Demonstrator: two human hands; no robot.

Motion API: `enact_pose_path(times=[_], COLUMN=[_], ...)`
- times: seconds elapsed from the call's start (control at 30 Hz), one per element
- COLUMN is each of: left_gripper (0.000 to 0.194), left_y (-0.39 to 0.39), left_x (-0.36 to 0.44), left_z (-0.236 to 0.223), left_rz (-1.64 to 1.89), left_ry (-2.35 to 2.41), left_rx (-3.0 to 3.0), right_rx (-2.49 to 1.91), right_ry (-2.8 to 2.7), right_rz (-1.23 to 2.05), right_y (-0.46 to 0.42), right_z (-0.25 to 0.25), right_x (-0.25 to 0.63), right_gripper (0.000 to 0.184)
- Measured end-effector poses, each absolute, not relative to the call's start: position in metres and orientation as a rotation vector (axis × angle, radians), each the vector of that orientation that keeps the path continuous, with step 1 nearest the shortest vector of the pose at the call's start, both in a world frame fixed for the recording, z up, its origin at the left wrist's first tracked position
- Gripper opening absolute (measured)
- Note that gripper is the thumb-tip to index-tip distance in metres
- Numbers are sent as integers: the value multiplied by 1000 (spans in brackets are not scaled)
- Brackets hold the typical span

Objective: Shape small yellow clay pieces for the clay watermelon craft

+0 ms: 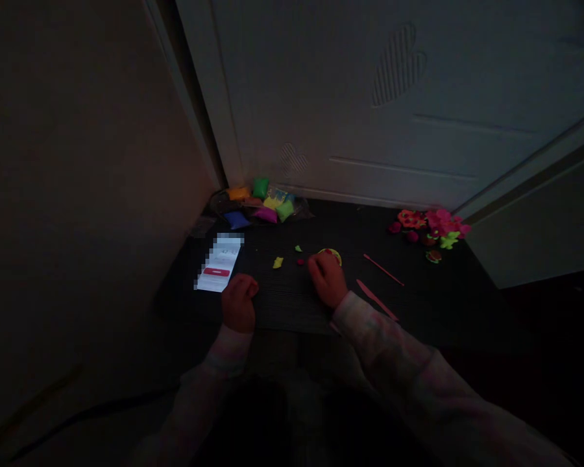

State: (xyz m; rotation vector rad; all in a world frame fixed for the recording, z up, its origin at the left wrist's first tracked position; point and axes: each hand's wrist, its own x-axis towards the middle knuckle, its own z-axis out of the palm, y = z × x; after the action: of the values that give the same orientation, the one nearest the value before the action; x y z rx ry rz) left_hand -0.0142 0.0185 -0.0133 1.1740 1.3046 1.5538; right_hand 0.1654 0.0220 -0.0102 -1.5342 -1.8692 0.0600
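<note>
Phone (219, 267): lit screen, far left on the dark table (282, 301); long axis runs away from the person, leaning right.
Left hand (238, 303): just beside the phone's near right corner, fingers curled in; can't tell if it pinches anything.
Coloured packets (264, 214): heaped at the far edge, beyond the left hand, well apart from it.
Yellow scrap (278, 263): between the hands, off to the far right of the left hand.
Green scrap (298, 248), red scrap (300, 263): green one farther out; red one just left of the right hand's fingers.
Right hand (328, 279): narrow, fingers curled, overlapping the disc in view; can't tell if it grips or only touches.
Yellow disc (337, 255): straight beyond the right hand, partly hidden by it; round, no long axis. Right hand clearly nearer, left well apart.
Pink knife (377, 299), thin pink stick (383, 269): right of the right hand, roughly parallel, slanting far left to near right.
Bright little shapes (440, 227): clustered at far right.
</note>
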Motion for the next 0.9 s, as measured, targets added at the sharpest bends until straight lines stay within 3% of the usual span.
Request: enact_pose_path(times=[0.1,0.23,0.37,0.57,0.9], left_gripper=[24,16,4,20,10], left_y=[18,15,4,-14,-8], left_x=[-16,-12,13,52,61], left_z=[-14,-11,-6,-6,-3], left_rz=[1508,1363,1099,551,406], left_ry=[1339,1359,1253,1246,1191], left_rx=[1253,1432,1711,2349,2377], right_rx=[-1626,-1722,-1814,-1961,-2047], right_ry=[-1563,-1354,-1440,-1593,-1682], right_rz=[59,46,111,93,121], right_y=[23,1,-46,-89,-83], right_z=[-7,2,1,-22,-23], right_x=[185,223,256,272,273], right_gripper=[40,36,26,29,15])
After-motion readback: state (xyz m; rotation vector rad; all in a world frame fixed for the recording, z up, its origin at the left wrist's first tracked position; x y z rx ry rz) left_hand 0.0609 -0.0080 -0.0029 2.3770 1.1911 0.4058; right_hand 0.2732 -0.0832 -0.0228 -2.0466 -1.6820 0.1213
